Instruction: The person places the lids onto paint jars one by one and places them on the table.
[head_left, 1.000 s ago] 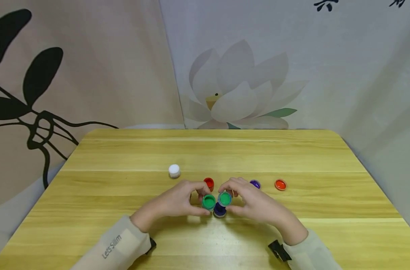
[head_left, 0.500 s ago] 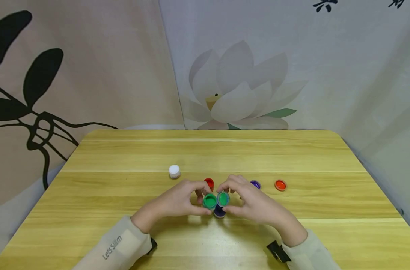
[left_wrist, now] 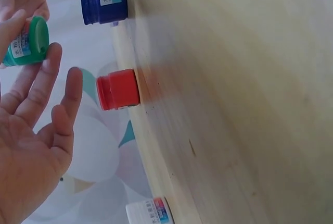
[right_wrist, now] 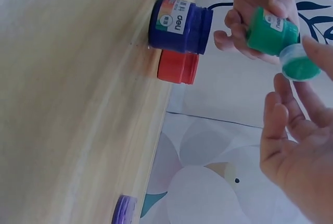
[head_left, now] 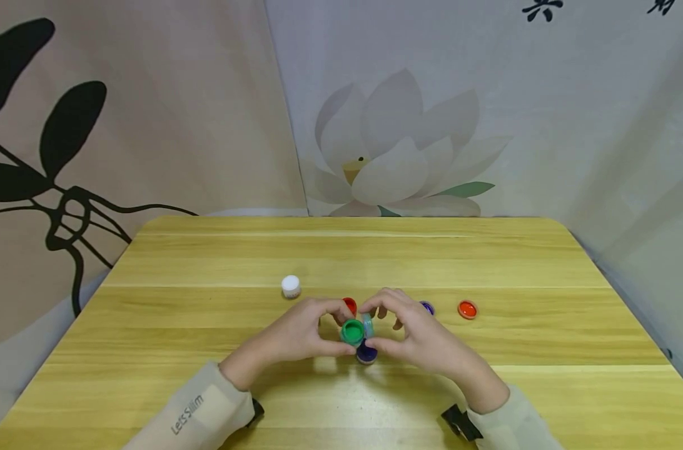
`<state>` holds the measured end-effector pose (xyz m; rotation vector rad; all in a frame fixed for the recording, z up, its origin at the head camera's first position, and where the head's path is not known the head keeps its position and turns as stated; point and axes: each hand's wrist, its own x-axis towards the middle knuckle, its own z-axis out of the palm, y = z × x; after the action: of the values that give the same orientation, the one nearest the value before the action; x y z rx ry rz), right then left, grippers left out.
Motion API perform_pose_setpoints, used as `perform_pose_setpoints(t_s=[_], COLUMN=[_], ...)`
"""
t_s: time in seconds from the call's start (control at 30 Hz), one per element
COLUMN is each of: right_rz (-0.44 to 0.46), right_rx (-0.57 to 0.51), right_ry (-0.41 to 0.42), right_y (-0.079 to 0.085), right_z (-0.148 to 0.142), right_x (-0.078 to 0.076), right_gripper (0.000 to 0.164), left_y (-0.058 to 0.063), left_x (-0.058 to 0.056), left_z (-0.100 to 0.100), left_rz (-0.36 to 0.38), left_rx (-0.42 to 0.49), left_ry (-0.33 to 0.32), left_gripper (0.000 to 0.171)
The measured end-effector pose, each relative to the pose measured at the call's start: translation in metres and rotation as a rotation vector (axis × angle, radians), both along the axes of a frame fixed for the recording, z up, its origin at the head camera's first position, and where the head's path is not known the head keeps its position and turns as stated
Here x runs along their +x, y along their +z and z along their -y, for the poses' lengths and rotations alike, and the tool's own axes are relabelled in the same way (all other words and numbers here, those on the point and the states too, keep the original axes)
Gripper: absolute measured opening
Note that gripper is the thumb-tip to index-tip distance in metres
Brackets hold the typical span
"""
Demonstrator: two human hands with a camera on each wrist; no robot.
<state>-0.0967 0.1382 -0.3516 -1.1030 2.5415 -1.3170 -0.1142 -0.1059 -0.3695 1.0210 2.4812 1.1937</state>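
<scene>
Above the table, my left hand (head_left: 304,331) pinches an uncapped jar of green paint (head_left: 353,332) between thumb and fingers, its mouth facing up toward the head camera. My right hand (head_left: 417,334) pinches the green-stained clear lid (right_wrist: 300,63), tilted on edge close beside the jar's rim. Below them an uncapped dark blue paint jar (head_left: 366,354) stands on the table. An uncapped red paint jar (right_wrist: 177,67) stands a little behind it, partly covered by my left fingers in the head view.
On the wooden table (head_left: 206,262), a white capped jar (head_left: 290,286) stands at the back left. A purple-stained lid (head_left: 428,307) lies behind my right hand, and a red-stained lid (head_left: 468,309) lies farther right. A printed curtain hangs behind the table.
The right hand has shifted slightly left with the lid and turned it from facing up to on edge against the green jar. The left hand has moved the jar slightly right.
</scene>
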Motion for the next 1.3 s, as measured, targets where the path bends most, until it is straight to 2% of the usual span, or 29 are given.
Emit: perform_pose_setpoints(t_s=[0.33, 0.8, 1.17, 1.3], right_rz=[0.010, 0.025, -0.022, -0.032], right_rx=[-0.076, -0.059, -0.063, -0.066], right_ry=[0.007, 0.035, 0.094, 0.066], right_y=[-0.0037, -0.0016, 0.0020, 0.0033], right_z=[0.0055, 0.0040, 0.0034, 0.0053], right_x=[0.0015, 0.0046, 0.0058, 0.0063], right_gripper=[0.037, 0.040, 0.042, 0.038], left_y=[0.0009, -0.0010, 0.0029, 0.0038], left_x=[0.0028, 0.0028, 0.0049, 0.0055], left_z=[-0.0009, -0.0045, -0.0046, -0.0046], left_rz=[0.034, 0.181, 0.197, 0.176], left_rx=[0.033, 0.137, 0.170, 0.184], left_ry=[-0.010, -0.058, -0.075, -0.067], left_gripper=[0.029, 0.028, 0.026, 0.025])
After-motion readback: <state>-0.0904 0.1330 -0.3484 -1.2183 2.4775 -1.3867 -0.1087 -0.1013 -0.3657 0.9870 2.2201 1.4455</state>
